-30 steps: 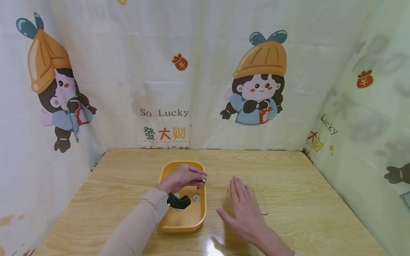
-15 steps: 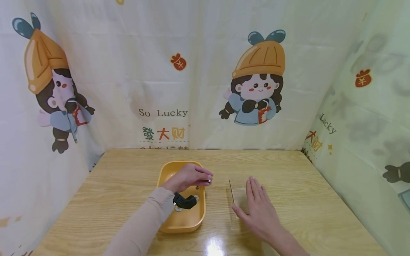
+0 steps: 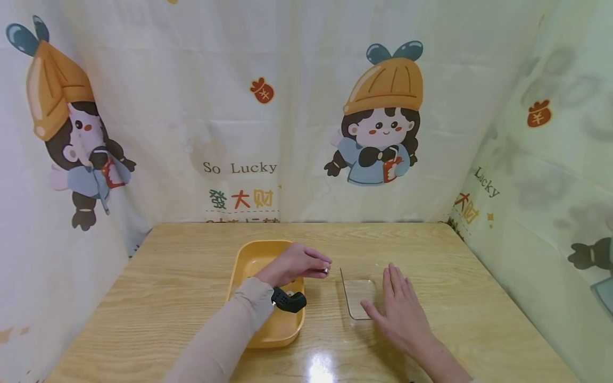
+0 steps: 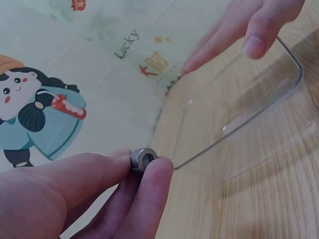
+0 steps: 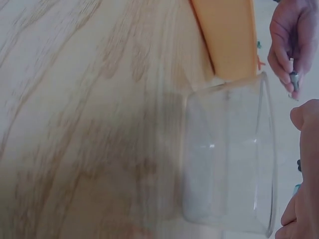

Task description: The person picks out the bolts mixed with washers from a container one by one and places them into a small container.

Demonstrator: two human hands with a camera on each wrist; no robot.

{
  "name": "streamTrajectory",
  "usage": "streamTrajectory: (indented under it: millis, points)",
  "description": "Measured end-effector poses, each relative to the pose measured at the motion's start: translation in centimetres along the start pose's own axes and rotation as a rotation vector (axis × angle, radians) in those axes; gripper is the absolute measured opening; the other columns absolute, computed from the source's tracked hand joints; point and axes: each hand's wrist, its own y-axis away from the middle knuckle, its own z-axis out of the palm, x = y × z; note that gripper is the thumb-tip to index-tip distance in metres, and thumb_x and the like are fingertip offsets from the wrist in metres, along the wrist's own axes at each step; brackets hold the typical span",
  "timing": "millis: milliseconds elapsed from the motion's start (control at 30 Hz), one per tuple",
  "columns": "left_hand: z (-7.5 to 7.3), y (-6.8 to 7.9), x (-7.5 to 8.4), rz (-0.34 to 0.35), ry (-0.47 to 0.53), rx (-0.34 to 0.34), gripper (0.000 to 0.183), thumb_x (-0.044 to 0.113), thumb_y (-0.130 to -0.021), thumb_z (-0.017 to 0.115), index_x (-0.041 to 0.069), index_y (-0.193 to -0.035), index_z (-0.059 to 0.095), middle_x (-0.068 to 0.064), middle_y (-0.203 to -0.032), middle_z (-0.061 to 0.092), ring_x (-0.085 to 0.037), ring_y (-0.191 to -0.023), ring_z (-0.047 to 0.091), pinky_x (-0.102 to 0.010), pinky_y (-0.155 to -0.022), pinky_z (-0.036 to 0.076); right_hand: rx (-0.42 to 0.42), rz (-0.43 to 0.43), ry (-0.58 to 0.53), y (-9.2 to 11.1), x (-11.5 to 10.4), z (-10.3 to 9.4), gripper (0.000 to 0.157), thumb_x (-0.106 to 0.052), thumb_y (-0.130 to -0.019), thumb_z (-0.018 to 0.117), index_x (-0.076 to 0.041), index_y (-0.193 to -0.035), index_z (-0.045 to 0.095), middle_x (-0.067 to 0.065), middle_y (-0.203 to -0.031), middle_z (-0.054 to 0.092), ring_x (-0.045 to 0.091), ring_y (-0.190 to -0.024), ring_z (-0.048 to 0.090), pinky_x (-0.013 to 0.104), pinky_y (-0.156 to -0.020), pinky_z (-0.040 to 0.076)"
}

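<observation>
My left hand (image 3: 296, 264) pinches a metal hex socket bolt (image 4: 143, 160) between thumb and fingers, its knurled head with the hex recess showing in the left wrist view. This hand is just past the right rim of the yellow-orange tray (image 3: 280, 332). To the right of it stands a clear, see-through box (image 5: 272, 149) with an open top. My right hand (image 3: 407, 314) is held flat over the box's right side, fingers straight and together, thumb spread out to the left. Nothing is in its grasp.
Both containers stand on a wood-grain table (image 3: 191, 266). A small washer-like ring (image 3: 290, 293) lies in the tray, partly hidden by the black wrist camera (image 3: 289, 302). A printed curtain (image 3: 306, 133) hangs behind the table and along both sides.
My left hand has moved right with the bolt, from above the tray to beyond its right rim. My right hand has shifted right, leaving more of the clear box in sight.
</observation>
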Motion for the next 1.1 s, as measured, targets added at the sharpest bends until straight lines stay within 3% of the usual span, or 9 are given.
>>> streamTrajectory:
  millis: [500, 733, 967, 1100]
  points:
    - [2.8, -1.9, -0.1, -0.01, -0.008, -0.064, 0.017, 0.009, -0.08, 0.066, 0.003, -0.095, 0.069, -0.016, -0.097, 0.067, -0.022, -0.08, 0.068, -0.035, -0.078, 0.056, -0.027, 0.039, -0.019, 0.4, 0.7, 1.4, 0.092, -0.065, -0.084, 0.036, 0.005, -0.14, 0.017, 0.021, -0.148, 0.011, 0.035, -0.137, 0.012, 0.052, -0.111, 0.018]
    - [4.3, -2.5, -0.1, -0.005, -0.018, -0.072, 0.016, 0.007, -0.079, 0.066, 0.002, -0.094, 0.069, -0.018, -0.094, 0.067, -0.02, -0.077, 0.068, -0.042, -0.085, 0.052, -0.025, 0.045, -0.02, 0.3, 0.9, 1.5, 0.091, -0.064, -0.084, 0.038, 0.005, -0.14, 0.017, 0.021, -0.149, 0.01, 0.034, -0.137, 0.012, 0.052, -0.11, 0.018]
    - [5.7, -3.1, 0.4, -0.004, -0.082, -0.068, 0.015, 0.008, -0.079, 0.066, 0.003, -0.092, 0.069, -0.017, -0.094, 0.067, -0.02, -0.076, 0.068, -0.035, -0.076, 0.056, -0.014, 0.041, -0.015, 0.2, 0.8, 1.7, 0.09, -0.062, -0.085, 0.04, 0.006, -0.139, 0.019, 0.021, -0.148, 0.011, 0.035, -0.137, 0.013, 0.052, -0.11, 0.019]
    - [6.4, -3.6, 0.6, -0.017, -0.103, -0.067, 0.013, 0.006, -0.079, 0.066, 0.002, -0.09, 0.07, -0.017, -0.091, 0.068, -0.02, -0.074, 0.068, -0.037, -0.077, 0.056, -0.011, 0.041, -0.012, 0.3, 0.7, 1.7, 0.089, -0.061, -0.085, 0.041, 0.007, -0.139, 0.019, 0.022, -0.148, 0.013, 0.036, -0.136, 0.015, 0.052, -0.11, 0.02]
